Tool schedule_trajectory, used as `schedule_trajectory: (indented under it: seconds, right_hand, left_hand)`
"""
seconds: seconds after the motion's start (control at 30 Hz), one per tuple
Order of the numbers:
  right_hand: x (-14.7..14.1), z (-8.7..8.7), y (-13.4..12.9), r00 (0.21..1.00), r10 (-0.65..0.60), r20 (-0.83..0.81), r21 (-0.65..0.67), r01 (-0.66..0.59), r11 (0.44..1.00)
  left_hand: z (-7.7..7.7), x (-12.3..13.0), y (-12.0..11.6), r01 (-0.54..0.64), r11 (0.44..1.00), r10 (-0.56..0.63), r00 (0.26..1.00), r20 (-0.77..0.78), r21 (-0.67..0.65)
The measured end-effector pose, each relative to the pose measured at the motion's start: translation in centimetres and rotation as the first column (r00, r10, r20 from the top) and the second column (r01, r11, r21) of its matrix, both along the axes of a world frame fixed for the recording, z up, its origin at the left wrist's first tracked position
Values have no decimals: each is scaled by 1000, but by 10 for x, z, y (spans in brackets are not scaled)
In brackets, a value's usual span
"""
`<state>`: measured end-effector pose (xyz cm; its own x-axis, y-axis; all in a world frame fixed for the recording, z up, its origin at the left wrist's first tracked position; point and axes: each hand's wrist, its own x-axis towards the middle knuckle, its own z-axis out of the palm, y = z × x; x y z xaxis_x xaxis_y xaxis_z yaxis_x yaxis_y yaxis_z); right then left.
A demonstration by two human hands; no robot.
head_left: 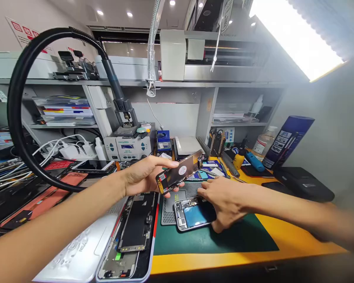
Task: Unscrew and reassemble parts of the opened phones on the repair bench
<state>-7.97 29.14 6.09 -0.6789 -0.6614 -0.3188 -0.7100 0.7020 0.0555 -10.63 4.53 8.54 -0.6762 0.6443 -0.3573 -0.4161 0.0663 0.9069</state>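
Clock directions taken from phone [194,214], back-lying open on green mat [238,239]. Left hand [146,173] partly closed, thumb on top, fingers under, holding screen [190,167] tilted at 11 o'clock, above the mat. Right hand [228,200] half curled over phone's 3 o'clock end, thumb by near edge; fingertip grip can't be told. Tray [150,261] at 8 o'clock: dark panel [137,224] in it, on metal phone parts. Capped bottle [262,143] between 1 and 2, red-print label, illegible. Round white sticker [182,170] on screen, text too small. Station [129,147] between 10 and 11, lettering unreadable.
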Motion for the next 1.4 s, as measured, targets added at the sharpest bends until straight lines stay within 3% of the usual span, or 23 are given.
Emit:
schedule_trajectory:
  seconds: [0.13,0.23,0.3,0.37,0.43,0.53,0.63,0.77,0.9,1.2,1.33,1.4]
  right_hand:
    - [12,-12,18,997,-70,-12,-166,67,984]
    - [24,-15,43,986,-157,45,-322,164,933]
    - [27,-13,63,960,-257,107,-430,278,859]
    - [25,-11,79,918,-357,176,-537,393,746]
    - [16,-10,87,885,-381,268,-630,460,626]
    - [-3,-15,84,861,-231,453,-706,505,497]
    - [-19,-23,74,781,-52,622,-705,588,397]
    - [-32,-34,69,680,51,732,-662,691,291]
    - [-35,-39,71,666,72,743,-662,714,227]
    - [-31,-46,73,659,87,747,-663,730,167]
    - [-27,-49,72,658,103,746,-666,733,138]
    - [-25,-49,72,656,99,748,-663,736,140]
  left_hand:
    - [-7,-13,14,90,994,-90,996,7,-60]
    - [-13,-18,21,139,987,-139,990,11,-85]
    - [-17,-22,25,164,982,-164,987,8,-97]
    - [-19,-24,28,187,977,-188,982,-2,-104]
    - [-19,-26,32,207,972,-210,978,-13,-112]
    - [-18,-28,40,225,965,-230,973,-21,-134]
    - [-15,-29,44,230,960,-239,970,-35,-157]
    - [-15,-30,45,210,960,-224,973,-59,-183]
    - [-19,-29,46,183,958,-202,977,-70,-219]
    - [-23,-21,49,90,942,-166,962,-215,-323]
    - [-20,-7,38,17,920,-169,919,-355,-393]
    - [-23,1,31,-48,878,-204,862,-464,-476]
